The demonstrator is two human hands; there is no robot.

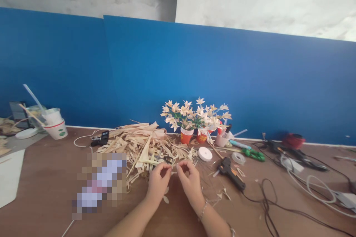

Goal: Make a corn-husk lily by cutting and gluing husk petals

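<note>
Left hand and right hand pinch thumb to forefinger, holding what I can't tell, above the brown table; just beyond sprawl pale dry strips, then pale flowers, rightward a black glue gun.

Pale dry strips; curled; heaped loosely.

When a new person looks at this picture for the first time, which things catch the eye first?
Most likely the pale flowers standing in red cups at the back of the table, against the blue panel. Next comes the messy heap of dry husks to their left. Then the two bare hands, left and right, fingertips close together in front.
</note>
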